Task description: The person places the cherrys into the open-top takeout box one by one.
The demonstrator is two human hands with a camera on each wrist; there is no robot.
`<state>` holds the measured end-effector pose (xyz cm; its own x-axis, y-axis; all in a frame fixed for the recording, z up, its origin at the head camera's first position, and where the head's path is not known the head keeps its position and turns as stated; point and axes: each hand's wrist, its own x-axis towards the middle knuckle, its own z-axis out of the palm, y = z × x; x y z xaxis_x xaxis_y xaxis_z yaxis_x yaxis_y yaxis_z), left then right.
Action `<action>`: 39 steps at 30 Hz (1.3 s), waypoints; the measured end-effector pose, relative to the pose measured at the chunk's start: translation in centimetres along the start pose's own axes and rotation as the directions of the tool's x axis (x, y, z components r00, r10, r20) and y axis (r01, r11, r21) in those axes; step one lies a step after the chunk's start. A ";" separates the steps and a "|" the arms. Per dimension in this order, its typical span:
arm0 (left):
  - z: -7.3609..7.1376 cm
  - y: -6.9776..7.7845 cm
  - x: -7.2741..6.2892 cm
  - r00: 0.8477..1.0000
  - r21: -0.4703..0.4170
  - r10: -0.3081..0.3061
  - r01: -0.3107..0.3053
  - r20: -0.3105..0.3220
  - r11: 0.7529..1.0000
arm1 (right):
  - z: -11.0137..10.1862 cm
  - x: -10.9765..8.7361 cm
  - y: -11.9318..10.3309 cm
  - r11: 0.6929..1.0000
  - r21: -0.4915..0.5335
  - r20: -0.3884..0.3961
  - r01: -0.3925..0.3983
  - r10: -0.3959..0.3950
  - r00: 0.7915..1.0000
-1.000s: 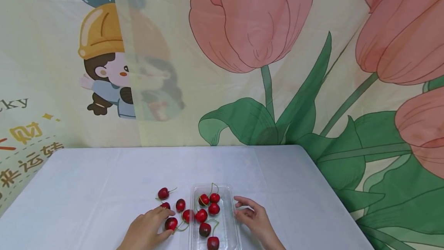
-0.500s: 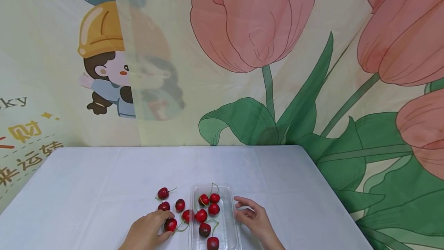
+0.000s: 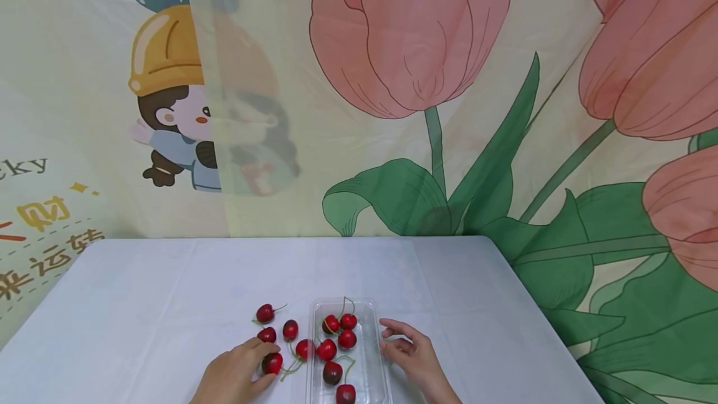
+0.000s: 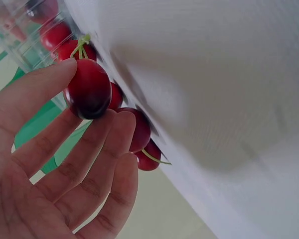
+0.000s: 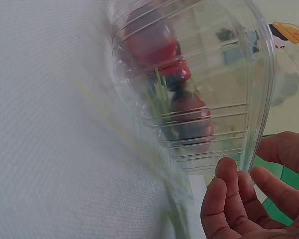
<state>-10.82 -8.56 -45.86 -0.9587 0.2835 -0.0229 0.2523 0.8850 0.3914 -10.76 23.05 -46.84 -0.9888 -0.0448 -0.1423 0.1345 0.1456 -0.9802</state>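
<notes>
Five cherries (image 3: 335,346) lie in the clear tray (image 3: 370,371) as the left hand (image 3: 238,374) pinches another cherry (image 3: 272,363) on the bench (image 3: 140,304), four loose cherries (image 3: 280,328) beside it, right hand (image 3: 412,357) relaxed, fingers loosely curled at the tray's rim.

The left hand (image 4: 50,169) pinches a glossy dark-red round cherry (image 4: 88,89) between thumb and fingers, just off the white tablecloth (image 4: 224,89). More red cherries (image 4: 139,132) lie beside it; a clear plastic tray (image 4: 25,35) sits farther away.
</notes>
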 end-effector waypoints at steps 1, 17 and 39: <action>0.0 0.0 -0.1 1.000 0.002 0.000 0.000 -0.007 1.000 | 0.0 0.0 0.0 1.000 0.003 0.000 -0.001 0.001 1.000; -1.2 -0.1 -0.8 0.994 0.009 -0.042 0.043 -0.102 0.999 | -0.2 -0.1 0.0 1.000 0.011 0.011 0.006 -0.006 1.000; -3.0 1.2 -1.6 0.937 -0.054 0.025 -0.047 -0.348 0.997 | 0.1 -0.2 -0.4 1.000 0.007 0.017 0.012 -0.012 1.000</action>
<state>-9.35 -9.07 -42.56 -0.9378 0.1597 0.3081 0.2895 0.8496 0.4409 -10.61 22.92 -46.39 -0.9891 -0.0630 -0.1329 0.1232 0.1379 -0.9828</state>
